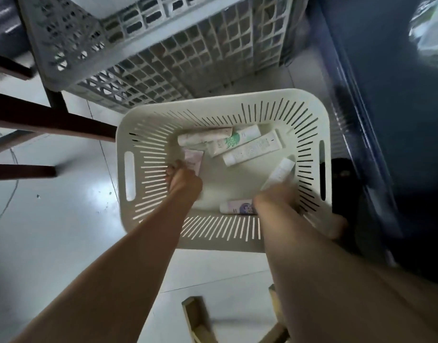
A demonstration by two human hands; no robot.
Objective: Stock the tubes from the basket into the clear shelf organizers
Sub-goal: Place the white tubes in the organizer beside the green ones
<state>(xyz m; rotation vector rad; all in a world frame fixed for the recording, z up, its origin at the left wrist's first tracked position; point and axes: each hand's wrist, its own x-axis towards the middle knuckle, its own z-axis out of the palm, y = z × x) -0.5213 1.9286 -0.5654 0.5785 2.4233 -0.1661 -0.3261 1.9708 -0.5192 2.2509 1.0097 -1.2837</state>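
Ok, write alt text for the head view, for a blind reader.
A person reaches both hands down into a cream basket on the floor: the left hand grips a pink tube, the blurred right hand is at a white tube. Four other tubes lie inside.

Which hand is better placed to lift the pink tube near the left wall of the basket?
Left. The left hand has fingers curled on the pink tube; the blurred right hand is across the basket.

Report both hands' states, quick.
Left hand: grips the pink tube.
Right hand: blurred, cannot tell.
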